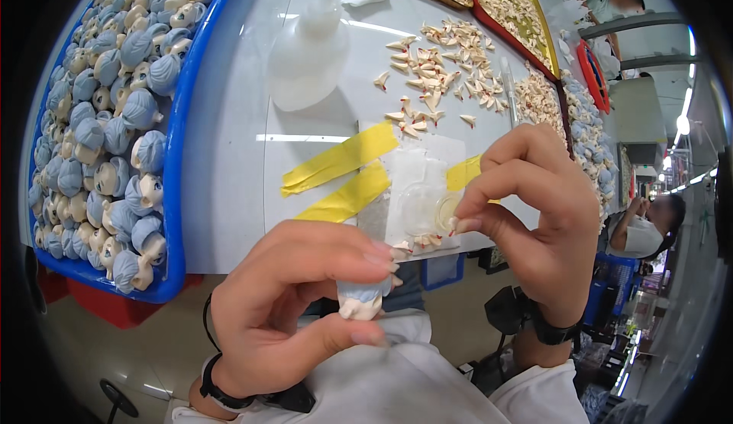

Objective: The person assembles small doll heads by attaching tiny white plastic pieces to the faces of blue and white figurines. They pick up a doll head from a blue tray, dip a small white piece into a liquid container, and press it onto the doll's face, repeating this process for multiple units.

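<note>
My left hand [279,302] grips a small doll head [361,299] with blue-grey hair between thumb and fingers, just off the table's near edge. Pinched between the thumb and forefinger of my right hand [538,210] is a tiny cream pointed piece [453,225], mostly hidden by the fingertips. It is beside a small round clear dish [424,209] on a whitish, smeared pad. Yellow tape strips [340,161] lie on the table left of the pad. Several loose cream pieces with red tips [427,73] are scattered beyond it.
A blue tray [177,187] heaped with doll heads stands at the left. Behind the tape is a translucent bottle [309,61]. Trays of small pieces [515,8] line the far right, with more doll heads [588,134] beside them. Another person [645,229] sits at the right.
</note>
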{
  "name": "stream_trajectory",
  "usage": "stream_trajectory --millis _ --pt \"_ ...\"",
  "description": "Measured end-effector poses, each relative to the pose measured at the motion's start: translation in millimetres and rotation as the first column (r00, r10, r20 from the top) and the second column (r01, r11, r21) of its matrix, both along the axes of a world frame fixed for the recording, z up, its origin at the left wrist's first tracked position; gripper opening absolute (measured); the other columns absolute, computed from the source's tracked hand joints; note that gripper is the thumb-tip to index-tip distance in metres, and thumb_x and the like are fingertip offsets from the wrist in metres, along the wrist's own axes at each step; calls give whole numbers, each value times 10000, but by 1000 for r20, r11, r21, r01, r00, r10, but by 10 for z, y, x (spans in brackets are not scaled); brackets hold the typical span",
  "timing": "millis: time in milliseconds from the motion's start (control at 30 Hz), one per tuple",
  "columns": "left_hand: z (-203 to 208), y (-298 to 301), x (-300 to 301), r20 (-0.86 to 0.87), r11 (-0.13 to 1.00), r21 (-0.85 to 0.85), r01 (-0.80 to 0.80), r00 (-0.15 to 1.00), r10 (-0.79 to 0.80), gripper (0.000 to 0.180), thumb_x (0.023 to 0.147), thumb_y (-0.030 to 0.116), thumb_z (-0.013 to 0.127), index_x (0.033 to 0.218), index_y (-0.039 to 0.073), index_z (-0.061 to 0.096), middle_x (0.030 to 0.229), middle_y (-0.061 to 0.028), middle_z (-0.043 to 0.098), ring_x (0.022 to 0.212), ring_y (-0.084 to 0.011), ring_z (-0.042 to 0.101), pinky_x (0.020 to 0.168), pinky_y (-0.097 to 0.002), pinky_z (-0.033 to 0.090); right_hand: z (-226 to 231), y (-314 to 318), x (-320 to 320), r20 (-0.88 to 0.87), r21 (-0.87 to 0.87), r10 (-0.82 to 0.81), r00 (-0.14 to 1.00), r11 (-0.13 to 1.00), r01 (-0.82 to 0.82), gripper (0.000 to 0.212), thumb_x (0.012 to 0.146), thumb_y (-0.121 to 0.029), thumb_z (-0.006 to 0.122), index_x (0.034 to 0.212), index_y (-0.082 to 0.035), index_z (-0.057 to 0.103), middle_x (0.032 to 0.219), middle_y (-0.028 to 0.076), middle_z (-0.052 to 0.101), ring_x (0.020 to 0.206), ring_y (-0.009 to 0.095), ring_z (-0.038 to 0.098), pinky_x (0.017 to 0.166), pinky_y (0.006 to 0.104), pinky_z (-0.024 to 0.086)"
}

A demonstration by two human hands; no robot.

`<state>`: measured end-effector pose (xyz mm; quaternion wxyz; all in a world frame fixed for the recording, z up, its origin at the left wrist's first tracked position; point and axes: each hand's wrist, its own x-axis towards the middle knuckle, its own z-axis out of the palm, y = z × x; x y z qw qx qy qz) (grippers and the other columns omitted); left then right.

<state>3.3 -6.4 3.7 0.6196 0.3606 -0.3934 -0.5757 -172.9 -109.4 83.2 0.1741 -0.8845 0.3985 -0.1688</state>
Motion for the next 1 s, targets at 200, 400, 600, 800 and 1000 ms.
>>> stream_trajectory --millis 200,400,600,800,1000 --pt "7 -28 -98 -100 998 -4 -69 993 68 439 669 199 778 979 13 527 1010 -174 521 757 -215 609 608 -244 522 -15 -38 23 -30 -105 -17 999 994 14 175 516 13 679 652 -35 580 683 46 474 680 187 466 626 278 348" --pt "19 8 -158 -154 999 7 -43 987 44 454 670 213 779 981 19 510 1007 -171 519 742 -210 611 607 -245 522 -102 -1 43 73 -124 6 997 992 3 169 531 20 668 668 -37 586 701 50 482 681 181 469 620 278 346" --pt "113 10 -259 -221 999 22 -47 974 50 460 665 212 783 976 19 504 949 -170 536 736 -203 606 597 -251 523 -30 285 -79 442 206 -108 890 978 17 174 623 -11 712 700 -36 557 734 57 473 660 138 459 598 215 355" --pt "134 56 -280 -62 996 -78 -39 997 34 357 699 156 754 935 1 535 936 -179 546 760 -208 602 624 -281 524 -179 533 -75 621 369 -68 781 904 -215 220 673 -88 763 746 -62 557 757 65 478 649 108 454 560 203 354" --pt "107 51 -225 250 960 -279 -5 965 78 258 690 56 722 894 -16 581 929 -185 558 773 -211 602 658 -284 517 -198 593 -86 510 112 62 858 984 -138 295 599 40 731 782 -88 538 757 58 493 632 121 440 560 211 350"
